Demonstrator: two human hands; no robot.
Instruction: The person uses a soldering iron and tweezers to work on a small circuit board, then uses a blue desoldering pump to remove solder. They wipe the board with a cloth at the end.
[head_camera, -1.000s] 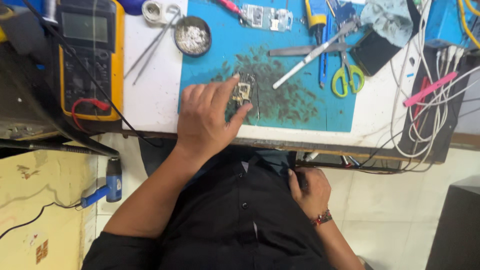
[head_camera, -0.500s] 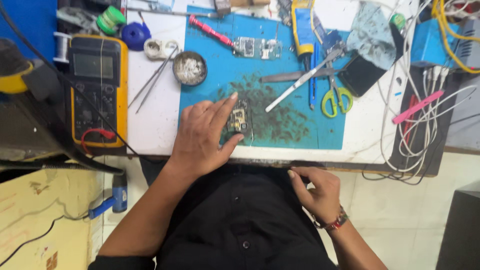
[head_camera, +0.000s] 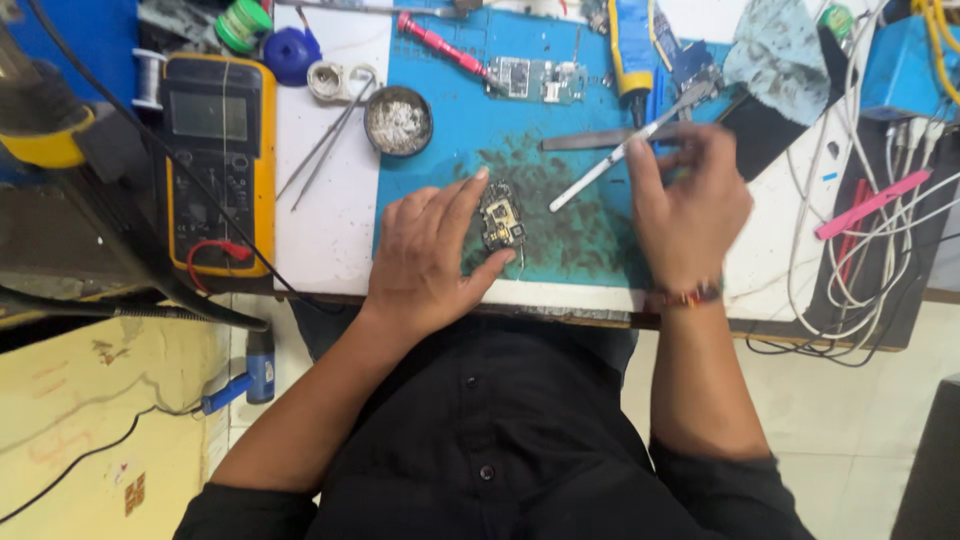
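Note:
My left hand (head_camera: 430, 255) lies on the blue work mat (head_camera: 450, 130) and pins a small dark circuit board (head_camera: 502, 218) between index finger and thumb. My right hand (head_camera: 690, 210) is blurred by motion and hovers over the mat's right side. Its fingertips are at a long white-handled tool (head_camera: 610, 165) and a flat grey metal strip (head_camera: 580, 140). I see no closed grip on either. The mat around the board is smeared dark.
A yellow multimeter (head_camera: 215, 160) stands at the left, with tweezers (head_camera: 325, 150) and a round tin (head_camera: 398, 120) beside it. A red screwdriver (head_camera: 440, 45), a second circuit board (head_camera: 535, 78), a grey cloth (head_camera: 775, 50) and white cables (head_camera: 860, 230) lie behind and to the right.
My right hand has come up from my lap onto the mat beside the white-handled tool. My left hand has stayed on the circuit board.

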